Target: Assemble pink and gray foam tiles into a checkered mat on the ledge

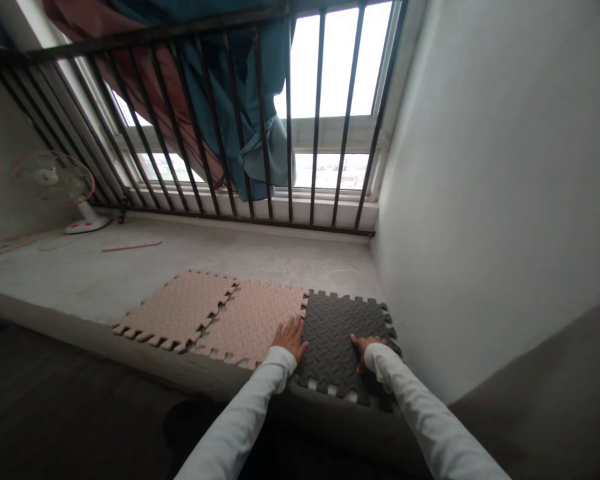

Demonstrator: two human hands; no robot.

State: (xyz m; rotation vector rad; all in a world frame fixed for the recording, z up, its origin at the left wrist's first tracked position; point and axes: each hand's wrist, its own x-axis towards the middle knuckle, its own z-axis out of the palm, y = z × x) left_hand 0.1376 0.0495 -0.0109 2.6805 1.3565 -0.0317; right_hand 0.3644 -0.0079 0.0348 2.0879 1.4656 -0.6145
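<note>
Three interlocking foam mat tiles lie in a row on a raised concrete ledge [80,280]. The dark grey tile [337,333] is at the right, against the wall. A beige tile [250,320] sits in the middle and another beige tile [180,307] at the left. My left hand [290,337] lies flat, fingers stretched out, on the seam between the middle beige tile and the grey tile. My right hand [365,348] presses on the grey tile near its front right part, fingers partly tucked. Both arms wear white sleeves.
A black barred railing [260,133] and a window stand behind the ledge, with teal and rust cloth [250,100] hung on the bars. A small white fan [55,187] and a thin stick [130,246] are at the far left. A grey wall [480,200] bounds the right.
</note>
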